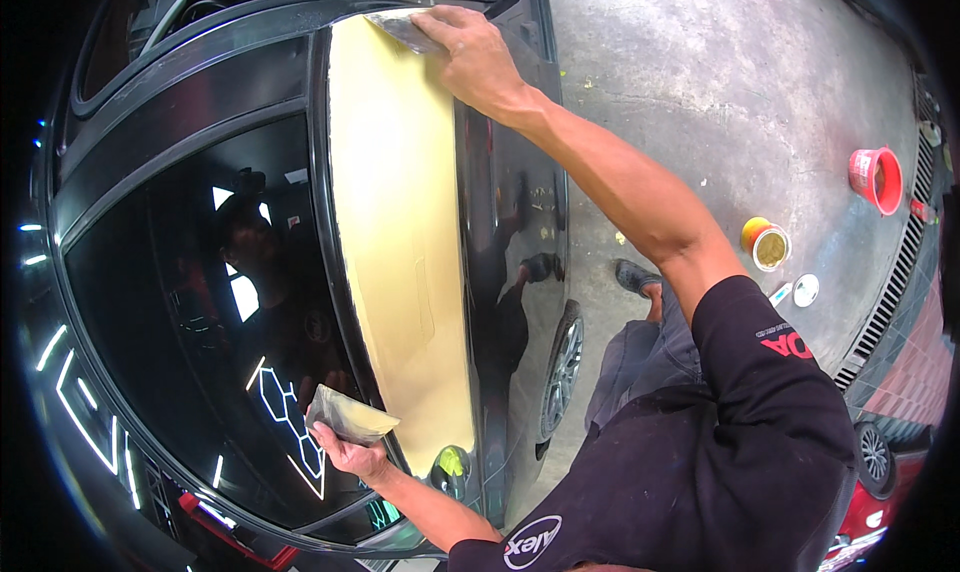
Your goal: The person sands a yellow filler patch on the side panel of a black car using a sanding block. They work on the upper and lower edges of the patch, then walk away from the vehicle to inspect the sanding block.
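Observation:
A long strip of pale yellow body filler (395, 202) covers the dark car's panel (510, 212) beside its black window glass (200, 302). At the strip's far end, my right hand (472, 57) grips a thin grey putty spreader (405, 32), its blade against the filler. My left hand (352, 456) holds a second putty spreader (350, 417) by its edge, over the near end of the window. Yellow filler coats part of that blade. My right arm stretches far forward, while the left stays bent close to my body.
On the concrete floor (650, 102) to the right stand an open can of yellow filler (768, 244) and a red bucket (876, 180). A round white lid (806, 291) lies near the can. Beyond runs a drain grate (890, 307). The car's wheel (562, 372) is below the panel.

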Tool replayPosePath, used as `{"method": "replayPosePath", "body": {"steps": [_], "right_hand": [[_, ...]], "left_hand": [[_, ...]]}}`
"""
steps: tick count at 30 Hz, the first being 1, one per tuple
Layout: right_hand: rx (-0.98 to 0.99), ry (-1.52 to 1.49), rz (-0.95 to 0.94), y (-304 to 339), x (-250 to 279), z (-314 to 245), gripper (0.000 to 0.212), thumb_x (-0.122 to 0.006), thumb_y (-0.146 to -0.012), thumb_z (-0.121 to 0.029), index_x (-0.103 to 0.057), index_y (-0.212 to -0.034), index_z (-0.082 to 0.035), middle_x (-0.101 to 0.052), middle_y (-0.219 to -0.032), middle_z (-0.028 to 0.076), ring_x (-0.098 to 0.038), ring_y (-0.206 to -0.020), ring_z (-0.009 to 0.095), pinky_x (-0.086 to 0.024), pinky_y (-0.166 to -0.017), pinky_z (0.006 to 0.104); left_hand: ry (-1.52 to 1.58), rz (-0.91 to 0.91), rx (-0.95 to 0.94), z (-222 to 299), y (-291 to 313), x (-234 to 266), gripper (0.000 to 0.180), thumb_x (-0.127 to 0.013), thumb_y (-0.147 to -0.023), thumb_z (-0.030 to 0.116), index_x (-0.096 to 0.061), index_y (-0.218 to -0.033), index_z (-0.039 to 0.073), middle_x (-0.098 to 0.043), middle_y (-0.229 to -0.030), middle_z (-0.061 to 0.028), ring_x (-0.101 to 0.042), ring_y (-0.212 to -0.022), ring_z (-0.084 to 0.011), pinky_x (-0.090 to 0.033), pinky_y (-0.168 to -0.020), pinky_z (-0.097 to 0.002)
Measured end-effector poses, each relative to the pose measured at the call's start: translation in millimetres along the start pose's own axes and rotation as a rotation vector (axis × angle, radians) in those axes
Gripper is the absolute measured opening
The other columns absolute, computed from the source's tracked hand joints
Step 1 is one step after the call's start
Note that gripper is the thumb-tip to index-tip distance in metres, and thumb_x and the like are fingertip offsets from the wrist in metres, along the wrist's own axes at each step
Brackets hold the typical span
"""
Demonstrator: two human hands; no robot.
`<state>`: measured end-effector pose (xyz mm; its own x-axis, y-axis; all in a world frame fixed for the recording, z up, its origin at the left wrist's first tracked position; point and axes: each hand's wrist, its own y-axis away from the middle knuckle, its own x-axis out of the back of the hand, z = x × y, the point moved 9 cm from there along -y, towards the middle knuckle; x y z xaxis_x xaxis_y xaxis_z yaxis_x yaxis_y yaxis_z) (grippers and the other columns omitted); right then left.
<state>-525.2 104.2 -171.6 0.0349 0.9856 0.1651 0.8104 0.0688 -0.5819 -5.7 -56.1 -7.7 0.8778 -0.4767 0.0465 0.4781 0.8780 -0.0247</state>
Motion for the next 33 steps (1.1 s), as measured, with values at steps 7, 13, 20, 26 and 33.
{"method": "replayPosePath", "body": {"steps": [7,13,20,26,33], "right_hand": [[0.008,0.007,-0.016,0.7,-2.5,1.8,0.045,-0.064,-0.083,-0.005,-0.072,-0.128,-0.009,-0.068,-0.129,0.018,-0.062,-0.121,0.037,-0.048,-0.102,0.0507],[0.017,0.009,0.003,-0.6,-3.9,0.6,0.045,-0.063,-0.085,-0.004,-0.071,-0.129,-0.009,-0.068,-0.129,0.018,-0.062,-0.121,0.037,-0.049,-0.101,0.0510],[0.002,0.021,-0.011,-1.9,-7.2,2.9,0.043,-0.062,-0.086,-0.005,-0.072,-0.128,-0.010,-0.068,-0.130,0.017,-0.062,-0.121,0.037,-0.049,-0.101,0.0512],[0.046,0.030,-0.061,-1.6,-6.4,-3.1,0.044,-0.063,-0.084,-0.003,-0.073,-0.127,-0.010,-0.068,-0.129,0.016,-0.063,-0.120,0.036,-0.049,-0.104,0.0479],[0.136,0.007,-0.138,14.9,-0.8,-23.2,0.052,-0.066,-0.078,0.001,-0.073,-0.128,-0.010,-0.070,-0.127,0.015,-0.064,-0.119,0.033,-0.051,-0.102,0.0462]], "left_hand": [[-0.029,-0.032,-0.011,2.3,2.5,-13.5,0.053,-0.040,-0.111,0.038,-0.049,-0.147,-0.001,-0.059,-0.143,-0.0217,-0.063,-0.128,-0.0326,-0.052,-0.110,-0.0440],[-0.027,-0.017,-0.010,1.8,2.3,-8.6,0.052,-0.040,-0.111,0.037,-0.049,-0.146,-0.001,-0.059,-0.143,-0.0218,-0.063,-0.128,-0.0327,-0.052,-0.110,-0.0443],[-0.032,-0.024,-0.017,3.7,2.7,-12.4,0.052,-0.040,-0.111,0.037,-0.049,-0.147,0.000,-0.060,-0.142,-0.0215,-0.063,-0.128,-0.0327,-0.053,-0.109,-0.0438],[-0.028,-0.017,-0.032,1.8,1.9,-4.7,0.053,-0.039,-0.112,0.036,-0.047,-0.149,-0.001,-0.059,-0.144,-0.0211,-0.062,-0.128,-0.0331,-0.053,-0.109,-0.0440],[-0.071,-0.076,-0.066,5.5,-0.7,-19.4,0.056,-0.035,-0.112,0.038,-0.042,-0.153,0.000,-0.055,-0.147,-0.0223,-0.058,-0.133,-0.0336,-0.052,-0.110,-0.0432]]}}
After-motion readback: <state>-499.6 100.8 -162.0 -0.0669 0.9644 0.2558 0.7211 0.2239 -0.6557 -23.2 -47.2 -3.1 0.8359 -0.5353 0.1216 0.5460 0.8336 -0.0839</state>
